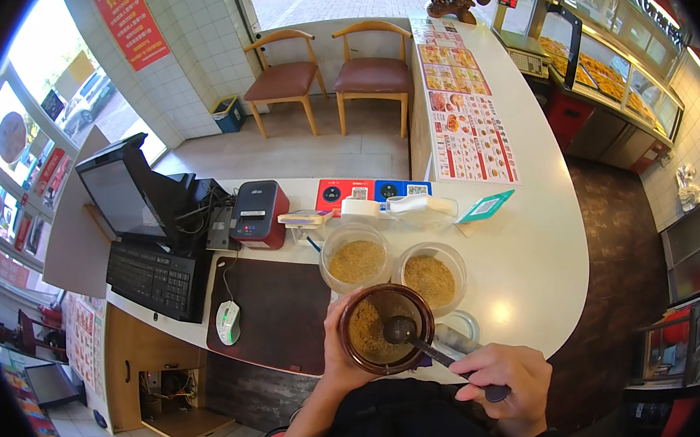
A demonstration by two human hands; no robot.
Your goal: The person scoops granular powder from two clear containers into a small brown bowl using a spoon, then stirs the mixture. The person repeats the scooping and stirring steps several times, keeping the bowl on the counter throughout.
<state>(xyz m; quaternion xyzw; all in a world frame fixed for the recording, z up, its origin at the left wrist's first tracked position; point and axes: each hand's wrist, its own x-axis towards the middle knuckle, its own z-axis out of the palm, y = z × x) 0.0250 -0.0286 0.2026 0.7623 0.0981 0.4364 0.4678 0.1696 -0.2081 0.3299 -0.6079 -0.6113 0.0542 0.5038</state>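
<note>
My left hand (343,344) is wrapped around the side of a brown-rimmed jar (383,288), tilted so that its mouth faces me. Tan, crumbly powder (366,326) clings to the jar's inner wall and bottom. With my right hand (508,382) I grip the handle of a dark spoon (427,348), whose bowl is inside the jar. Just beyond the jar stand two clear plastic tubs, the left tub (329,276) and the right tub (462,271), both holding similar tan powder. A round clear lid (468,323) lies partly hidden by the jar and my right hand.
A dark mat (271,313) with a white mouse (228,323) lies left on the white counter (528,253). Further left are a black keyboard (152,276), a monitor (114,195) and a receipt printer (259,214). A green code stand (485,206) stands behind the right tub.
</note>
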